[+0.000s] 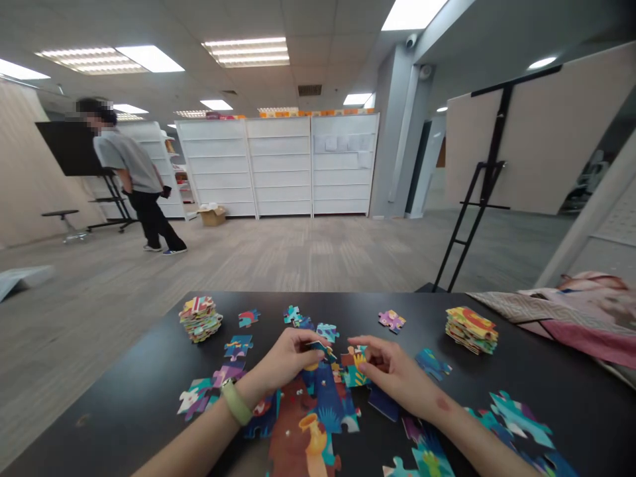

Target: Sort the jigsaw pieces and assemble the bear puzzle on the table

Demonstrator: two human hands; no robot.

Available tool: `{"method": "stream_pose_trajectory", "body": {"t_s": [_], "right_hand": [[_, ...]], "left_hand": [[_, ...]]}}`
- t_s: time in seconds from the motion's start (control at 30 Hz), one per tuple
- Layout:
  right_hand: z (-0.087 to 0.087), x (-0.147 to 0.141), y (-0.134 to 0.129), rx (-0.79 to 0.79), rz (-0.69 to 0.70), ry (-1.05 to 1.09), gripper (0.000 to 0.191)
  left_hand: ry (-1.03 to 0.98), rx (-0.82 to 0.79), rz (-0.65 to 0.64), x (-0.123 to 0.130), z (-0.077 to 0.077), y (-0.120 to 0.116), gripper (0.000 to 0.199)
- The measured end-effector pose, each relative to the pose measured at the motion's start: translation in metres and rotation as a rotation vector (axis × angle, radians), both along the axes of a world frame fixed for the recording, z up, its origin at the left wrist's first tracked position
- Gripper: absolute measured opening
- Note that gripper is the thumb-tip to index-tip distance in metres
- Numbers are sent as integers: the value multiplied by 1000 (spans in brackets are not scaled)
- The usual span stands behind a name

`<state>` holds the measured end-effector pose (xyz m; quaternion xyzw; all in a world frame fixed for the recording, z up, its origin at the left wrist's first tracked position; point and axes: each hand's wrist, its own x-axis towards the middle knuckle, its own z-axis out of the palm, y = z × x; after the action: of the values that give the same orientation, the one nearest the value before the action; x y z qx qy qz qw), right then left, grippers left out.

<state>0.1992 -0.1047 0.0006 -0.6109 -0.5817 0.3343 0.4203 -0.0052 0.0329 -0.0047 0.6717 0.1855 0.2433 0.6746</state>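
Head view. Your left hand [285,361], with a green wristband [236,402], is closed to a pinch: thumb and fingers grip a small jigsaw piece [320,348] just above the joined puzzle section [318,404]. Your right hand [392,371] is partly closed, its thumb and forefinger drawn together just beside a yellow-and-teal piece [355,368]. You cannot tell from this view whether it has hold of that piece or holds nothing.

Current operation: you are handling single pieces directly over the joined section, at the centre of the black table [124,411].

Loose pieces surround your work area. Note a blue-and-red piece [248,318] to the far left, a purple piece [391,320] ahead, and a teal piece [433,364] beyond your right hand. A left stack of pieces [200,318] and a right stack of pieces [471,330] sit apart near the far edge. A patterned pink cloth [581,318] lies at the right.

Beyond the table, a standing person [134,172] faces away near white shelving [278,165] and a cardboard box [212,215].
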Motion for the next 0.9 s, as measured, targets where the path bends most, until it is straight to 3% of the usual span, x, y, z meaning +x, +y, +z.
{"method": "stream_pose_trajectory", "body": {"t_s": [0.2,0.37,0.53,0.73,0.9], "right_hand": [[0,1,-2,14,-6,13,28],[4,0,-4,6,60,99,20],[5,-2,-6,-38,97,100,21],[2,0,-5,-58,137,69,26],[18,-7,-17,-90,160,105,24]], "left_hand": [[-37,-37,22,-1,2,-1,36],[-5,-58,-22,-1,0,-4,53],[41,22,-44,0,0,-2,34],[68,130,-31,0,-4,2,33],[65,204,-21,-3,-11,11,30]]}}
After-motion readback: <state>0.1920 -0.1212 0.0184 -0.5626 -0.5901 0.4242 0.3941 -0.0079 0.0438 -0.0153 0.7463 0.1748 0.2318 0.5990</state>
